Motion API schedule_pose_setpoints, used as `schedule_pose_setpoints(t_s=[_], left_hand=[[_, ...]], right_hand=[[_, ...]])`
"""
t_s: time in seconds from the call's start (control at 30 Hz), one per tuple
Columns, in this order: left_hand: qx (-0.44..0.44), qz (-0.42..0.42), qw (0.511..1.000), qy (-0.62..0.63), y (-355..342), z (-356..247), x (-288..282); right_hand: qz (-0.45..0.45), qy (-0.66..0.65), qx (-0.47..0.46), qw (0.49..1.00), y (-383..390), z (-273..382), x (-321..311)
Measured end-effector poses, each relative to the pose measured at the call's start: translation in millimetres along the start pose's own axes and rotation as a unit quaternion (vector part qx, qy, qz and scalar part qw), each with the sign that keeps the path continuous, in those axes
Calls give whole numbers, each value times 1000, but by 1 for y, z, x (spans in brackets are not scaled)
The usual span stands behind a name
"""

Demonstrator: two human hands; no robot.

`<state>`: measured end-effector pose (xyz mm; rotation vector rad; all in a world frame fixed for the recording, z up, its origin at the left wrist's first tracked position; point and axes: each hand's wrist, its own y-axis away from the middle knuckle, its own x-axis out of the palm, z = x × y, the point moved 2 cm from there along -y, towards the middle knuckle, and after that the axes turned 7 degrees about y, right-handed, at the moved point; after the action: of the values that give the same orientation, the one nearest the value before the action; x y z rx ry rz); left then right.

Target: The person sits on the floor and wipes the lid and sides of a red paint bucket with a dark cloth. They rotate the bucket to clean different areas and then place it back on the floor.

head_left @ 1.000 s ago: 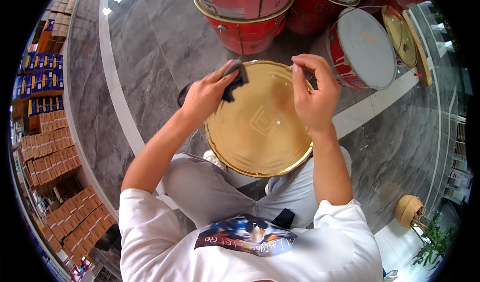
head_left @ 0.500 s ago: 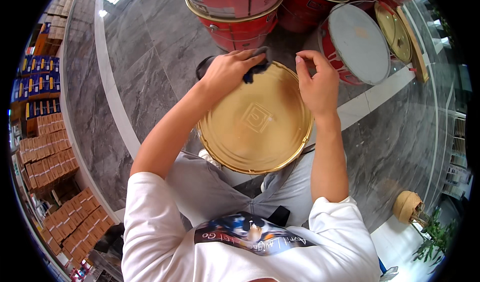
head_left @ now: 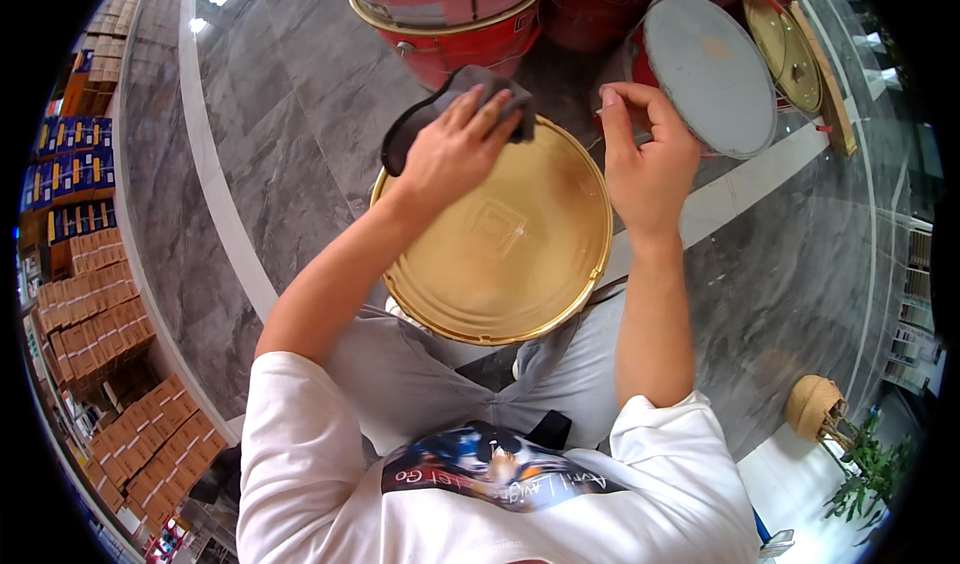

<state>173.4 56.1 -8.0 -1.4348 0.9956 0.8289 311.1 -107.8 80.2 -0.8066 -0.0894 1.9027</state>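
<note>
A round gold metal lid (head_left: 490, 274), with a square raised mark in its middle, lies face up between my knees. My left hand (head_left: 460, 149) presses a dark grey cloth (head_left: 430, 114) at the far left part of the lid's rim; part of the cloth hangs out past the edge. Off the lid's far right side, my right hand (head_left: 655, 159) is raised with thumb and forefinger pinched together. Whatever may be between those fingertips is too small to make out. What the lid rests on is hidden beneath it.
Red metal pails (head_left: 450, 49) stand ahead, some stacked. To the right are a pail with a grey-white top (head_left: 710, 74) and another gold lid (head_left: 780, 49) beside a wooden strip (head_left: 825, 84). Stacked brown boxes (head_left: 155, 454) line the left; a potted plant (head_left: 870, 474) is at lower right.
The cloth has spread out and swung toward the left, so more of it shows under my left hand. My right hand has drawn slightly rightward from the lid. The whole view has shifted a little.
</note>
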Motion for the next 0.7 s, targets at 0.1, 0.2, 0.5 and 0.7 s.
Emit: schedule_pose_setpoints(t_s=[0.1, 0.2, 0.5, 0.7], left_hand=[[38, -24, 998, 44, -17, -32, 13], [108, -30, 987, 115, -15, -76, 19], [47, 13, 988, 144, -10, -41, 1], [-51, 69, 995, 52, 24, -12, -25]], right_hand=[[-11, -14, 4, 1000, 0, -6, -2], [-18, -40, 13, 999, 0, -7, 1], [-22, -51, 5, 998, 0, -5, -2], [-19, -53, -3, 998, 1, 1, -5]])
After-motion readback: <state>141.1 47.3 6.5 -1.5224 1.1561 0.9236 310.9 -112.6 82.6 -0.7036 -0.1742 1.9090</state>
